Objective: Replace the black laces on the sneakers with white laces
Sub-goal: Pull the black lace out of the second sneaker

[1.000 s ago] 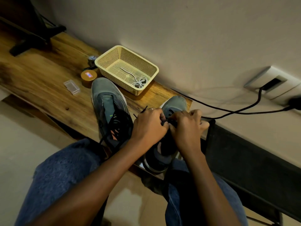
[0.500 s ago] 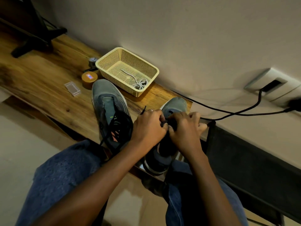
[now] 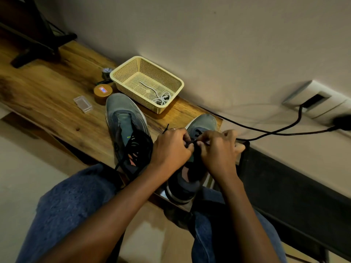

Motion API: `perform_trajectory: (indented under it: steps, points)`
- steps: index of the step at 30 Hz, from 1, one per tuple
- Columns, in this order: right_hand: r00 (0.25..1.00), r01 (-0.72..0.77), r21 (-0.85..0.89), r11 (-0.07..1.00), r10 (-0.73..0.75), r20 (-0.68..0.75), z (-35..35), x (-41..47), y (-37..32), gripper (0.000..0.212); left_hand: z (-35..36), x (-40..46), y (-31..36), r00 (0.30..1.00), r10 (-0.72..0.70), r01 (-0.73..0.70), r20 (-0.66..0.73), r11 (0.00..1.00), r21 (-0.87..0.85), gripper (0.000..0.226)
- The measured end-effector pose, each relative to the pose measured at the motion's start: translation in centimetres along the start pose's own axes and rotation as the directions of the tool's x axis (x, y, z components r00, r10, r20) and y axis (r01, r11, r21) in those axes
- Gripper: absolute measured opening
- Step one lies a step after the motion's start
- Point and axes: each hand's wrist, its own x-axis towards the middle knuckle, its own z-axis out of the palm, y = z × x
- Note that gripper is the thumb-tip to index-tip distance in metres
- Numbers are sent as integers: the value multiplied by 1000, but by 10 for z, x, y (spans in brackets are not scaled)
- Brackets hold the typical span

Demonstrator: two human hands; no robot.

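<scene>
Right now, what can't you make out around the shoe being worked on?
- Head view: the right sneaker eyelets and middle, covered by the left hand and right hand.
- How much black lace is still threaded: hidden under both hands' grip.
- Label on the round tin: too small.

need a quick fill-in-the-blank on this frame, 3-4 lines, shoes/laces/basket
1. The white laces lie inside the ____.
2. Both hands, left hand and right hand, pinch a lace coloured ____.
3. They work on the sneaker to the person's ____; the other sneaker lies untouched.
4. Both sneakers rest on a ____ shelf.

Missing words: basket; black; right; wooden
</scene>
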Motion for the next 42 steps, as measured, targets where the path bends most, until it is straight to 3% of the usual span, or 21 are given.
perform_trajectory:
  steps: [2,6,11,16,18,24,26,28,30,33,35,39,42]
  points:
    - [997,21,-63,998,-17,69,3,-1,-1,19,0,0,0,1000,6,-6,-1,1000,9,12]
    - [999,31,-97,995,-34,-31,3,0,-2,10,1,-1,3,1000,6,-6,1,1000,12,12]
    - [974,-78,112,991,100,-202,-9,2,4,8,-2,-2,2,1000,4,-4,-1,1000,3,9]
    - [997,24,3,1000,-24,73,-6,0,1,18,-3,1,1,1000,5,-5,1,1000,7,11]
    - [995,49,-58,997,-44,89,-2,-1,-2,22,-2,0,2,1000,7,-7,-1,1000,13,11]
    - [995,3,-48,999,-8,-95,2,1,-2,10,-3,0,3,1000,-9,9,21,1000,-1,9]
    - [966,-70,11,997,71,-247,-1,1,1,11,-4,-1,3,1000,-17,17,24,1000,-12,9]
    - [945,-116,94,989,139,-297,-5,2,3,7,-4,-1,3,1000,-17,17,20,1000,-10,10]
    - [979,-91,135,987,113,-169,-3,4,3,7,-4,0,1,1000,-12,12,13,1000,-9,9]
    - [995,-4,64,998,-2,98,2,1,-1,21,-3,0,0,1000,-12,12,10,1000,-6,11]
    - [992,19,20,1000,-21,120,5,1,-1,26,-2,0,0,1000,-8,8,5,1000,1,11]
    - [998,28,25,999,-27,-54,2,0,-3,15,-1,0,4,1000,-5,5,16,1000,7,10]
    - [962,-90,134,987,121,-246,-10,0,3,19,-3,0,2,1000,-20,20,17,1000,-8,8]
